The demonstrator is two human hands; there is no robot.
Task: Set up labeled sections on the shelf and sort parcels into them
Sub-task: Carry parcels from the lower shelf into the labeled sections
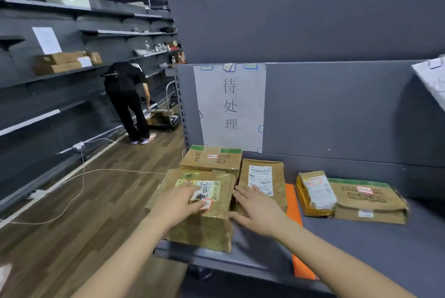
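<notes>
Front parcel (204, 225) sits at left end of shelf (361, 249), in front of paper label (231, 105). Left hand (183, 201) lies flat on its top, fingers straight, gripping nothing. Right hand (257, 213) open, fingers spread, against its right side.

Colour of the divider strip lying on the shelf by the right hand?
Orange. The divider strip shows best in the head view, on the grey shelf.
</notes>
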